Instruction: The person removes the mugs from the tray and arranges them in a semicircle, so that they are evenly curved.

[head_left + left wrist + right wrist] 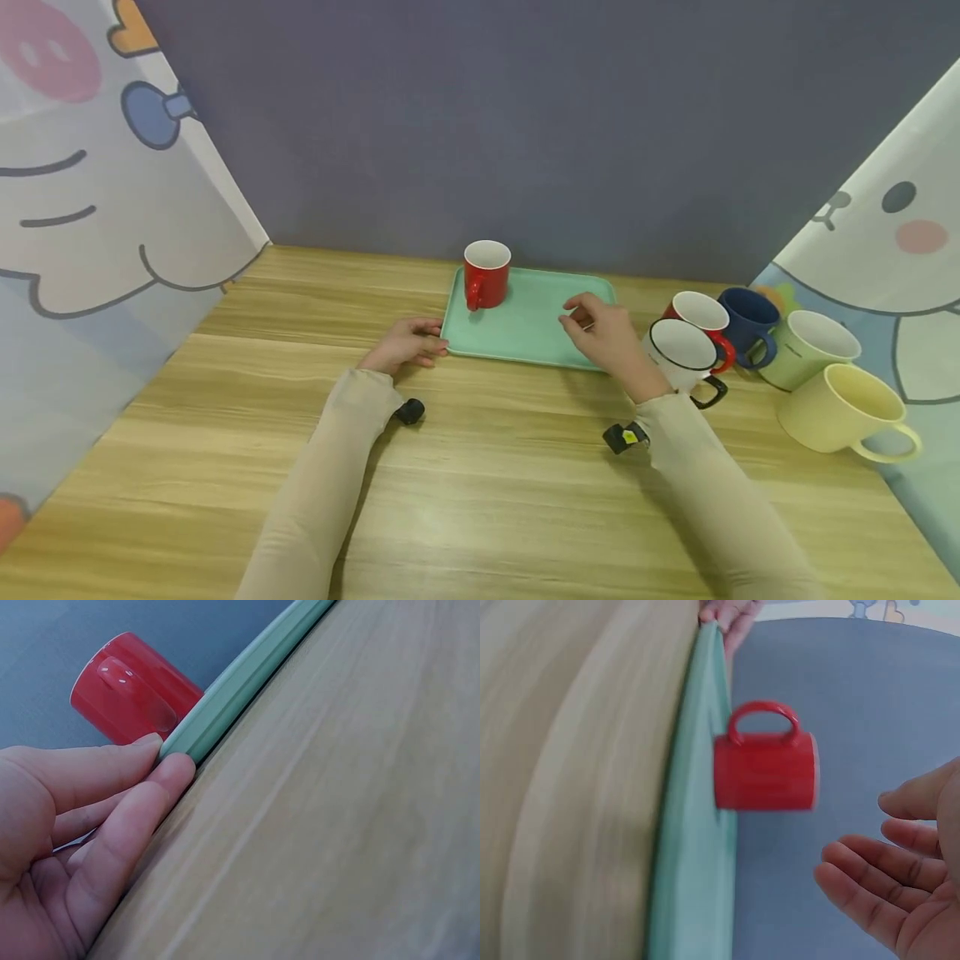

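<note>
A mint-green tray lies on the wooden table, with a red mug, white inside, standing upright on its back left part. At the tray's front left corner, my left hand pinches the edge; the left wrist view shows the thumb at the rim and a fingertip just beneath it. Over the right part of the tray hovers my right hand, its fingers loosely bent, spread from the thumb and holding nothing. The red mug's handle faces the front of the table.
To the right, several mugs stand close together: a white one with a black rim, a red one, a dark blue one, a pale green one and a yellow one. A grey panel rises behind the table.
</note>
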Tool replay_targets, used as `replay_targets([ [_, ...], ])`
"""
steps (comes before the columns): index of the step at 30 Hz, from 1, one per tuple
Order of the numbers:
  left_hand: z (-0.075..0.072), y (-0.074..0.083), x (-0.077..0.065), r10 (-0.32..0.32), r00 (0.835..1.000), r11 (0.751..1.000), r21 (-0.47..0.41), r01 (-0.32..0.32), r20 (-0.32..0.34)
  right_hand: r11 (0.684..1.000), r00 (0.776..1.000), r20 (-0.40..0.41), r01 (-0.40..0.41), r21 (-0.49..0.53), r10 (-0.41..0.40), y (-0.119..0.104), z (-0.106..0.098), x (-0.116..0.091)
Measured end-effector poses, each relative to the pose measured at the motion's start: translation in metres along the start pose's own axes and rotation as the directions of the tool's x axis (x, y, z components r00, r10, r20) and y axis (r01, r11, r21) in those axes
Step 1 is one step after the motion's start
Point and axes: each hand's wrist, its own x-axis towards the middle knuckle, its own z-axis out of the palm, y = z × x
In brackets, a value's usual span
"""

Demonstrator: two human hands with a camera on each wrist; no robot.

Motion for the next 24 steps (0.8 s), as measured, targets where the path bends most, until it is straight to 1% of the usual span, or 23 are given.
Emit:
replay_targets([
  [3, 0.001, 0.000, 0.001, 0.004, 1.000, 1.000, 0.001, -0.004, 0.008, 0.999, 0.999, 0.030, -0.021, 0.043, 0.020, -0.002, 0.015, 0.008],
  [7, -0.001, 0.000, 0.002, 0.005, 1.000, 1.000, 0.002, -0.005, 0.011, 0.992, 0.995, 0.061, -0.085, 0.088, 0.080, -0.006, 0.035, 0.019],
  [14, -0.006, 0.001, -0.001, -0.019, 1.000, 1.000, 0.005, 0.019, 0.013, 0.972, 0.981, 0.048, -0.195, 0.130, 0.190, -0.014, 0.067, 0.044],
  [18, -0.006, 0.002, -0.001, -0.019, 1.000, 1.000, 0.011, 0.019, 0.013, 0.964, 0.974, 0.056, -0.224, 0.145, 0.218, -0.015, 0.081, 0.054],
  [24, -0.005, 0.002, 0.002, -0.020, 1.000, 1.000, 0.006, 0.020, 0.023, 0.964, 0.972, 0.073, -0.231, 0.135, 0.222, -0.018, 0.102, 0.065],
])
